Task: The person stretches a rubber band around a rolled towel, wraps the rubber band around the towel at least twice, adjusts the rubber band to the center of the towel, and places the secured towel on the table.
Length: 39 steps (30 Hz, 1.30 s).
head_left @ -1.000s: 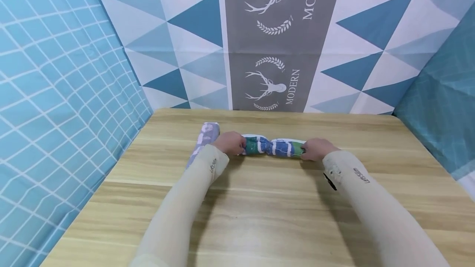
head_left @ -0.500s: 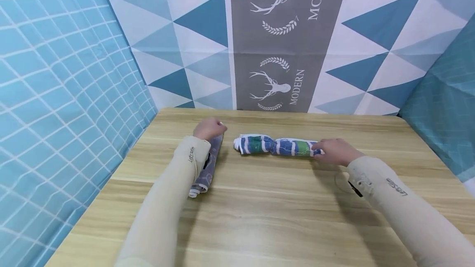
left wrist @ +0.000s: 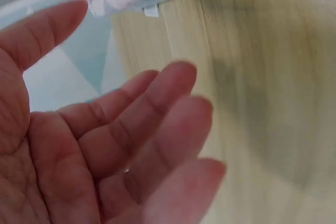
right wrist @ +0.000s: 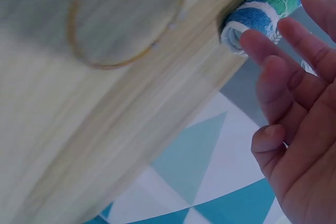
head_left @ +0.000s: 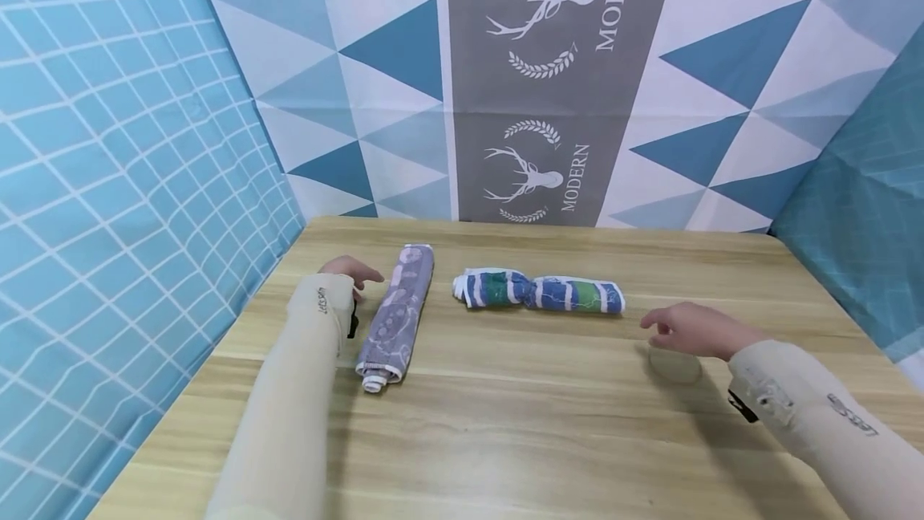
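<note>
A rolled grey-purple towel (head_left: 399, 313) with pale pink patterns lies lengthwise on the left part of the table. To its right, a rolled towel (head_left: 561, 294) with blue, white and green stripes lies crosswise, pinched in near its middle. My left hand (head_left: 350, 270) hovers just left of the purple roll, apart from it; the left wrist view shows its fingers (left wrist: 173, 85) loosely bent and holding nothing. Off the right end of the striped roll is my right hand (head_left: 693, 327), also holding nothing. In the right wrist view its fingers (right wrist: 273, 80) are relaxed.
The wooden table (head_left: 505, 424) ends at the back against a wall covering (head_left: 390, 103) of triangles and deer prints. Blue tiled sheeting (head_left: 108, 183) borders the left side. A thin loop (right wrist: 113, 66) hangs in the right wrist view, near the right hand.
My left hand moved from the striped roll over the purple roll, then left of it. The right hand let go of the striped roll, which now lies straighter, and drew back right.
</note>
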{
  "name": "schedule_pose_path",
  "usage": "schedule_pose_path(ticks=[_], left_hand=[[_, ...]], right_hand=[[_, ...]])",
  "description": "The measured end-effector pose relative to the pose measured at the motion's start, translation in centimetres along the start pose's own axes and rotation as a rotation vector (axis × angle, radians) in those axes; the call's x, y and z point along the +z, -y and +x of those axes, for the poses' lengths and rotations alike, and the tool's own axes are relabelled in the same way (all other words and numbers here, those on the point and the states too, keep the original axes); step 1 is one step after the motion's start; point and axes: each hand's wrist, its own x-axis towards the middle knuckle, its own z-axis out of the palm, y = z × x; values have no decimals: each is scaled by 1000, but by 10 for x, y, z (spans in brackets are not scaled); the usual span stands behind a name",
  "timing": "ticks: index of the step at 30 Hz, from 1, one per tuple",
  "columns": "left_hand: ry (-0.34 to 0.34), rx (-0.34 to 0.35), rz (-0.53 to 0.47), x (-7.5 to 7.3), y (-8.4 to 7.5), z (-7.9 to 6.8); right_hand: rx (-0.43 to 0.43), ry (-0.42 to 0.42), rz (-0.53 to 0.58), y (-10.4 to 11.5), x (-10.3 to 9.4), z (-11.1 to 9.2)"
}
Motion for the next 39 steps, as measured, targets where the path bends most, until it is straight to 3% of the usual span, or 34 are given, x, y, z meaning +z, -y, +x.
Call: schedule_pose_path(ticks=[5,8,11,17,23,29,34,39], left_hand=[[7,-100,-262,2,11,-6],[-3,-196,-434,7,17,-1],[-5,-235,-520,10,23,8],[-1,-233,-559,13,31,21],[59,-232,-628,19,24,18],[72,-205,-502,26,10,5],[79,-156,-341,33,7,17],[73,-106,-284,40,6,31]], right_hand=[[46,-55,210,-16,10,-18],[153,-75,396,-26,18,-27],[279,-78,544,-33,24,-34],[369,-135,601,-43,34,-43],[461,-263,490,-47,37,-47],[483,-299,454,-50,43,-46],[476,-300,404,-48,51,-43],[482,-278,366,-43,52,-38]])
